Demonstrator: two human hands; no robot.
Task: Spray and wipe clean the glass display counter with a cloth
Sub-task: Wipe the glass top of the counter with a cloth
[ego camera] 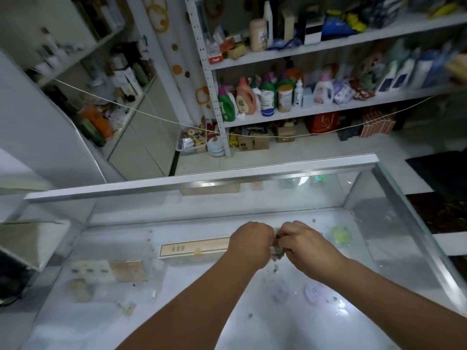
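Glass is stretching under your forearms: the display counter (197,306) is filling the near view, its top flecked with small crumbs. Over its middle your left hand (251,239) and right hand (304,242) are meeting knuckle to knuckle, fingers curling tight and pinching a small grey-green wad (277,251) between them; it is too blurred to name. Beneath the pane, a long cream box (194,247) is sitting left of your hands and a green packet (341,234) right of them. Beyond the counter's metal rim, a string (151,115) is sagging before white shelves (328,108) carrying bottles.
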